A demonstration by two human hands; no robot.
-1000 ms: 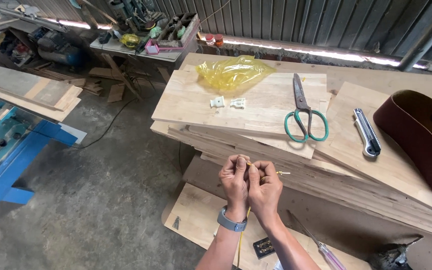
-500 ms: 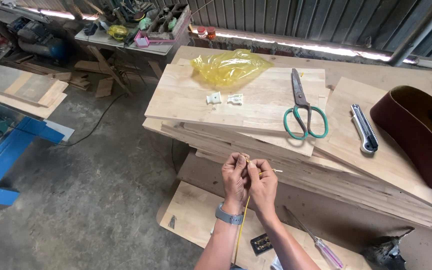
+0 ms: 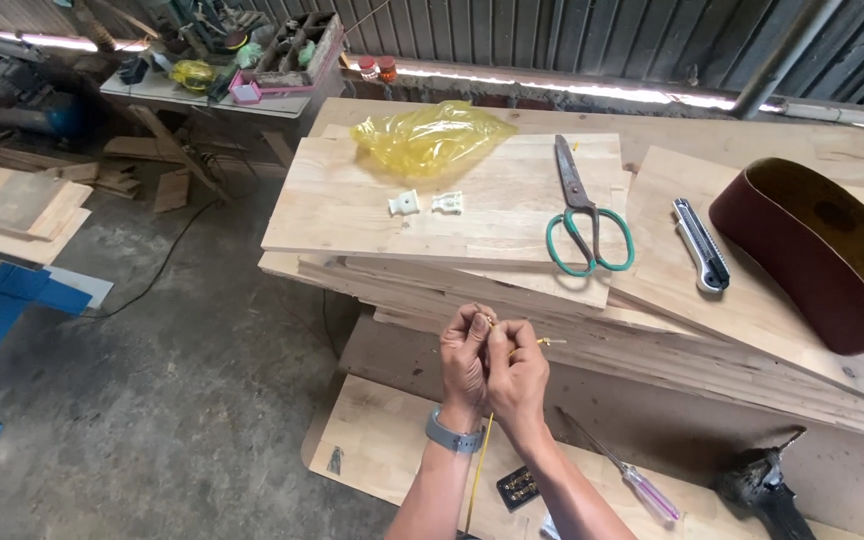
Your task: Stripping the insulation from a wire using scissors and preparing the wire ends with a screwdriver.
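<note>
Honestly, keep both hands, left and right, pinching the yellow wire tight near its stripped tip, just off the bench edge.

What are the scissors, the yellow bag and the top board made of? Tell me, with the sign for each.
Scissors: dull grey metal blades, green loops that look plastic-coated.
Yellow bag: thin see-through plastic film, crumpled and glossy.
Top board: pale bare wood, apparently glued from short strips, with visible grain and joints and no sheen.
</note>
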